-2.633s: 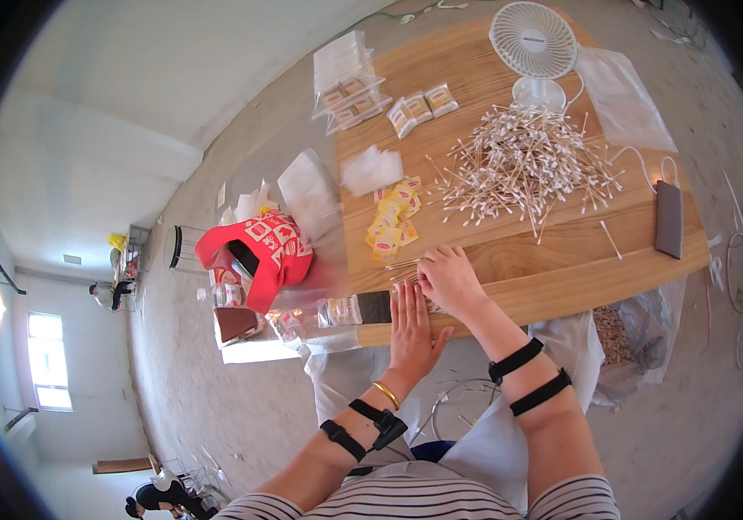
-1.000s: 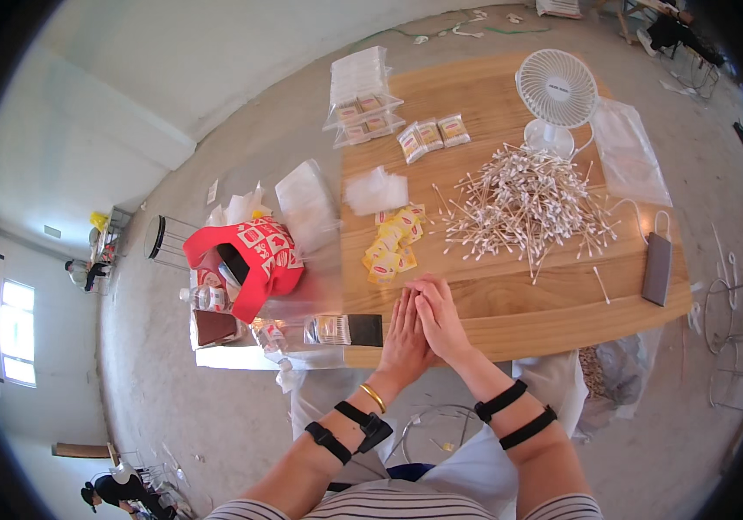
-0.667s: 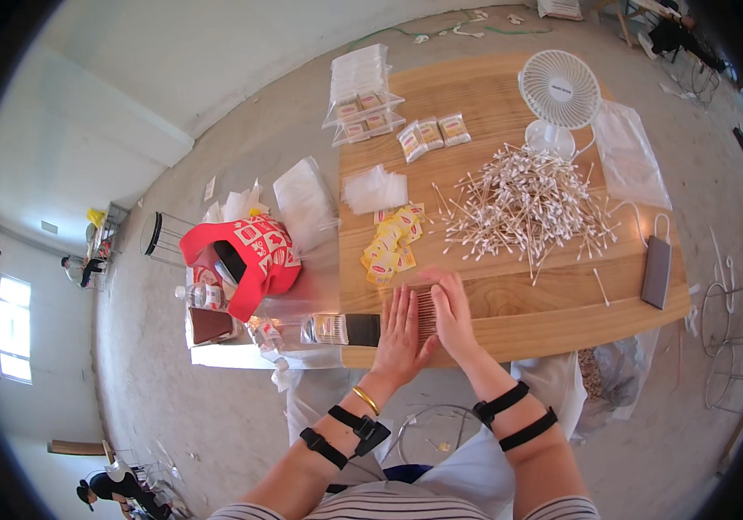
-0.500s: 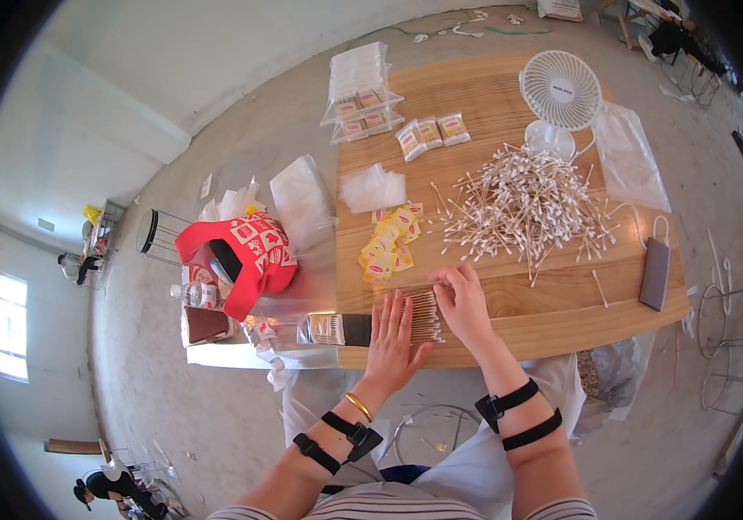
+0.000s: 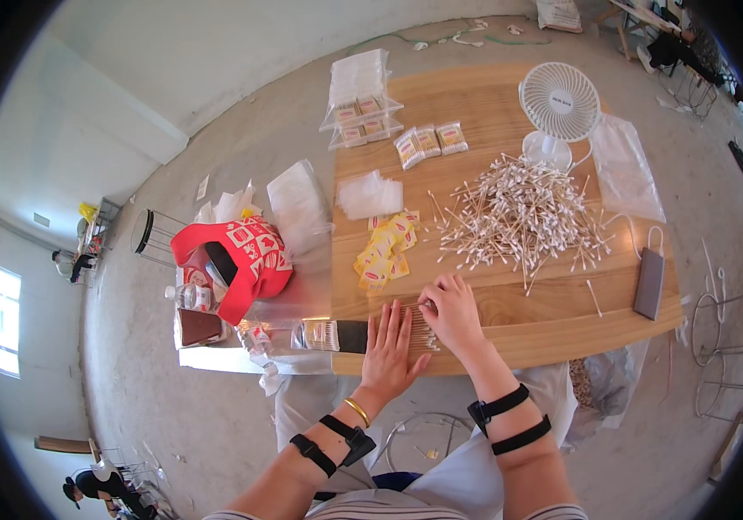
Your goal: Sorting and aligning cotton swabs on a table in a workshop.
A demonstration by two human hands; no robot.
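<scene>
My left hand [image 5: 389, 348] lies flat, fingers stretched out, over a row of cotton swabs [image 5: 421, 328] laid side by side at the table's near edge. A dark band [image 5: 353, 336] shows just left of that hand, and beyond it a clear packet of swabs [image 5: 320, 334]. My right hand [image 5: 454, 314] is at the row's right end, its thumb and fingers drawn together in a pinch; whatever they hold is hidden. Farther off lies a big loose heap of cotton swabs [image 5: 523, 212]. Yellow printed cards [image 5: 386, 249] are scattered beyond my left hand.
A white fan [image 5: 559, 102] stands behind the heap, with a grey power bank [image 5: 649, 284] at the right edge. Packed swab bags [image 5: 429, 144] and clear bags [image 5: 370, 194] lie farther back. A red bag [image 5: 259, 260] and a bottle [image 5: 191, 297] stand at left.
My right hand has moved slightly left and nearer to the swab row, its fingers curling in closer. My left hand stays flat on the row. The whole view has shifted slightly.
</scene>
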